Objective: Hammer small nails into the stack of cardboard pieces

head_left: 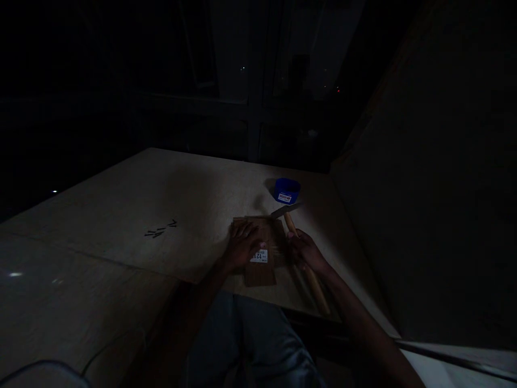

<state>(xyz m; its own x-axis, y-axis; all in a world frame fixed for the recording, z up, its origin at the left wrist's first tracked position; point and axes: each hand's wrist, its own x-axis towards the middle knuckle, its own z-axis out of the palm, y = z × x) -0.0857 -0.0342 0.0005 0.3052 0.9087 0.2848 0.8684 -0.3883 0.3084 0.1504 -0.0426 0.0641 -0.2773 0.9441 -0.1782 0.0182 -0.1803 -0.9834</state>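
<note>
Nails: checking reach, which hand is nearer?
Left. The left hand rests on the wooden board, right of the nails; the right hand, gripping the hammer, is farther right.

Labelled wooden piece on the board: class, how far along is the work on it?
Done: the flat brown wooden piece with a white label lies on the pale plywood board. In hand: the left hand presses it flat; the right hand grips a long wooden-handled tool, metal head by the round blue tub. Left: the small dark nails lie loose, away from the piece; none visibly driven.
</note>
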